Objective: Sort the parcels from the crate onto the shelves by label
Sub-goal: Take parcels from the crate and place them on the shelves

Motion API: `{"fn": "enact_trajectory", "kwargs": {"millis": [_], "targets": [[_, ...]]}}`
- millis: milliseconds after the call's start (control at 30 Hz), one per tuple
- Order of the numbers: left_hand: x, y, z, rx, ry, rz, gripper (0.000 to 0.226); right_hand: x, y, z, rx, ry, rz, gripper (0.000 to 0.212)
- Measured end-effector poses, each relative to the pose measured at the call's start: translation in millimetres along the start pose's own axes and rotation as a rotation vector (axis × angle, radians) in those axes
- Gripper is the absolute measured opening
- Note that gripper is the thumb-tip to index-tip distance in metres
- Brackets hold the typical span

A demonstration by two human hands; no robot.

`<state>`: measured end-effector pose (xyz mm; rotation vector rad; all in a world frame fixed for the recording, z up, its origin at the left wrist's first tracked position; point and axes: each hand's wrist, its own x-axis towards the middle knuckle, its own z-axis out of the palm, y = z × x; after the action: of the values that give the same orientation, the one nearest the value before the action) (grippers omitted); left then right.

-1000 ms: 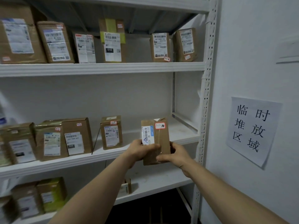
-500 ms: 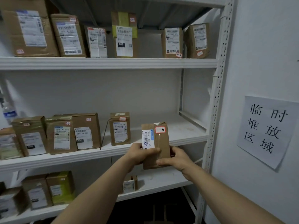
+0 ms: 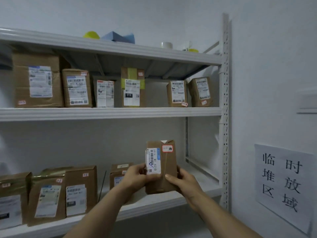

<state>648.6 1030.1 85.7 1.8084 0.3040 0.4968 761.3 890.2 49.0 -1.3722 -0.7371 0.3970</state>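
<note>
The small brown parcel stood upright between both hands, long axis vertical, labelled face toward the camera. Its white shipping label ran lengthwise up the left side; a red-edged sticker marked "10" sat near the top. The left hand gripped the lower left edge and the right hand curled round the lower right. The parcel was above the front of the lower shelf, right of a smaller box; whether its base touched could not be told.

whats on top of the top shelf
On the top shelf: a yellow rounded object, a blue folded item, a white cylinder and a white and yellow item at the right. The shelf edge covers their bases and anything lying flat or farther back.
</note>
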Motion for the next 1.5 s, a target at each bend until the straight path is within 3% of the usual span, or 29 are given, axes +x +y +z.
{"fn": "enact_trajectory", "kwargs": {"millis": [333, 600, 700, 800, 867, 967, 1033, 1200, 1367, 1500], "targets": [[46.9, 70.8, -1.6, 0.073, -0.119, 0.195, 0.029, 36.4, -54.6, -18.6, 0.035, 0.175, -0.145, 0.074], [107.0, 114.3, 37.3, 0.07, -0.164, 0.268, 0.029, 86.6, -89.5, -78.4, 0.074, 0.246, -0.22, 0.047], [140.9, 131.3, 58.3, 0.11, -0.184, 0.29, 0.026, 115.9, -100.9, -110.7, 0.055, 0.262, -0.269, 0.051], [186.3, 154.6, 72.9, 0.121, -0.037, 0.384, 0.024, 150.9, -118.7, -151.1, 0.022, 0.308, -0.359, 0.045], [220.4, 171.7, 76.6, 0.186, 0.201, 0.463, 0.046, 177.7, -136.6, -181.0, 0.051, 0.326, -0.414, 0.046], [256.3, 197.0, 78.8, 0.4, 0.589, 0.501, 0.048, 216.1, -165.3, -215.0, 0.043, 0.312, -0.482, 0.078], [279.7, 211.3, 81.6, 0.538, 0.708, 0.47, 0.054, 240.0, -179.2, -231.9, 0.049, 0.294, -0.522, 0.091], [343.0, 234.9, 90.4, 0.845, 0.801, 0.34, 0.089, 286.1, -196.6, -260.9, 0.013, 0.238, -0.575, 0.081], [389.5, 243.8, 106.6, 0.883, 0.78, 0.29, 0.111, 311.7, -200.1, -275.1, -0.044, 0.243, -0.603, 0.089], [408.6, 237.9, 113.9, 0.825, 0.766, 0.259, 0.12, 318.2, -202.7, -273.9, -0.111, 0.248, -0.614, 0.056]]}}
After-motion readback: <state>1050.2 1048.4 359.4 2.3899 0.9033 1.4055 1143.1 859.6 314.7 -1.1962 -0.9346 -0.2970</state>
